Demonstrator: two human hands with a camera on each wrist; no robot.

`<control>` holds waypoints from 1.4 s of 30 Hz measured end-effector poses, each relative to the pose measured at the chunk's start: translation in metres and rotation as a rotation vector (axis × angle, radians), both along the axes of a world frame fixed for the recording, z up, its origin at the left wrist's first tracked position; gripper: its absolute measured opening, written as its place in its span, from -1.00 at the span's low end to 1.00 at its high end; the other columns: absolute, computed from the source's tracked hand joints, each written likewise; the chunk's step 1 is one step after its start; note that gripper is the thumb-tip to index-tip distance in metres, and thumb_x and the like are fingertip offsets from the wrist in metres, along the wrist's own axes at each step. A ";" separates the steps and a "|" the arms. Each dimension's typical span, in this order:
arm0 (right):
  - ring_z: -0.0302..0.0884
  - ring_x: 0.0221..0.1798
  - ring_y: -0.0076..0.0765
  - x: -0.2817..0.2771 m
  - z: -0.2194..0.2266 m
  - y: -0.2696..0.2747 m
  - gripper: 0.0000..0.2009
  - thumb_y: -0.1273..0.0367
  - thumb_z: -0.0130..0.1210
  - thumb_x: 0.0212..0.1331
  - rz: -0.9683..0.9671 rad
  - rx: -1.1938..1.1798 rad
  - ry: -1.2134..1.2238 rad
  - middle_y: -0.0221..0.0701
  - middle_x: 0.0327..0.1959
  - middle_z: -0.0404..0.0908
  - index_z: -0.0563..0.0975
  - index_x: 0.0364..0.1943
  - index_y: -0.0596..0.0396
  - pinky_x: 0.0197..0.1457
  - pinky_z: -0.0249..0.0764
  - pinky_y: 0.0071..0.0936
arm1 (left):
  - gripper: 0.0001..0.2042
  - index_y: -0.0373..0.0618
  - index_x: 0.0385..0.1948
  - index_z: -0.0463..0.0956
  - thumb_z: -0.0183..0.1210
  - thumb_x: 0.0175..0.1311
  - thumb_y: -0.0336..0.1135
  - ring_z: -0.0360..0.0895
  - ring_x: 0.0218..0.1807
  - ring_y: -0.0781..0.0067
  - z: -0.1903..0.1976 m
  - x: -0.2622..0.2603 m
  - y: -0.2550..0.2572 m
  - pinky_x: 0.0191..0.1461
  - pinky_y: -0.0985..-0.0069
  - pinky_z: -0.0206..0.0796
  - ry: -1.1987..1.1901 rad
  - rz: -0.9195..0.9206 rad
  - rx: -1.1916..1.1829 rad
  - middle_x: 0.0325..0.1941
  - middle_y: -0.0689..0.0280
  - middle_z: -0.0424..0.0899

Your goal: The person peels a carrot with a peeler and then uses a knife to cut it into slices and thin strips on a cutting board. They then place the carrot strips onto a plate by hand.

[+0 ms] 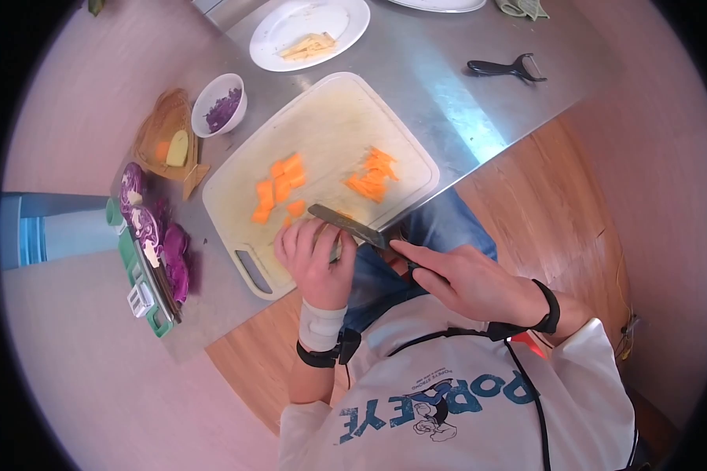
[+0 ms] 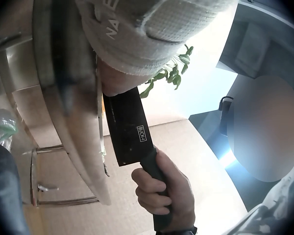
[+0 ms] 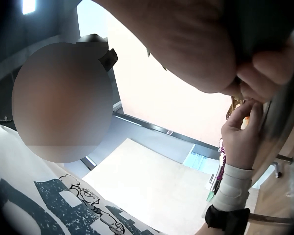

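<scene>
My right hand (image 1: 479, 282) grips the dark handle of a cleaver (image 2: 127, 125), its wide black blade standing on edge at the near side of the cutting board (image 1: 314, 118). Bent fingers of my left hand (image 1: 316, 255) hold a carrot piece down beside the blade; most of that piece is hidden under the fingers. A bit of orange shows just past the blade in the head view. Farther in on the board lie flat carrot slices (image 1: 279, 184) on the left and a small pile of carrot strips (image 1: 373, 174) on the right.
A white plate (image 1: 271, 47) with pale strips stands behind the board. Left of it are a bowl (image 1: 200, 118) of shredded purple cabbage, a basket (image 1: 153, 129), cut cabbage (image 1: 177, 263) and a green grater (image 1: 130, 255). A black peeler (image 1: 495, 69) lies far right.
</scene>
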State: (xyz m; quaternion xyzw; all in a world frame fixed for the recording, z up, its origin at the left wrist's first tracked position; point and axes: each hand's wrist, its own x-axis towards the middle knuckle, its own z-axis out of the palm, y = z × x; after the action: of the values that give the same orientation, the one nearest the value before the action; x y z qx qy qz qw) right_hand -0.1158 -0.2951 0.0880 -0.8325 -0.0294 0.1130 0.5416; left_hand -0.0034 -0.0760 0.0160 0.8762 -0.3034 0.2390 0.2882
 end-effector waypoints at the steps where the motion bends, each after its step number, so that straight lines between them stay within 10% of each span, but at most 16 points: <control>1: 0.55 -0.54 0.21 0.000 0.000 0.000 -0.55 0.36 -0.01 0.56 0.007 0.008 0.002 0.01 -0.58 0.58 0.41 0.45 0.21 -0.38 0.43 -0.02 | -0.77 -0.06 -0.24 0.69 0.44 0.04 -0.49 0.58 0.10 0.17 -0.001 0.000 0.000 0.39 0.09 0.24 -0.001 -0.004 -0.004 -0.05 0.33 0.71; 42: 0.62 -0.39 0.26 0.012 -0.016 0.001 -0.54 0.34 -0.04 0.59 -0.021 0.099 -0.020 0.07 -0.47 0.62 0.39 0.46 0.26 -0.28 0.46 0.00 | -0.78 -0.09 -0.23 0.74 0.46 0.07 -0.52 0.61 0.05 0.19 0.008 0.002 -0.004 0.33 0.16 0.30 0.031 -0.019 -0.004 -0.10 0.35 0.77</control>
State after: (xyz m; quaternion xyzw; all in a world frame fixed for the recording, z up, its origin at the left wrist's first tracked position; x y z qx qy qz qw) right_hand -0.1042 -0.2942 0.0716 -0.8061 -0.0315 0.0974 0.5829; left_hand -0.0014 -0.0803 0.0243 0.8763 -0.3069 0.2233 0.2968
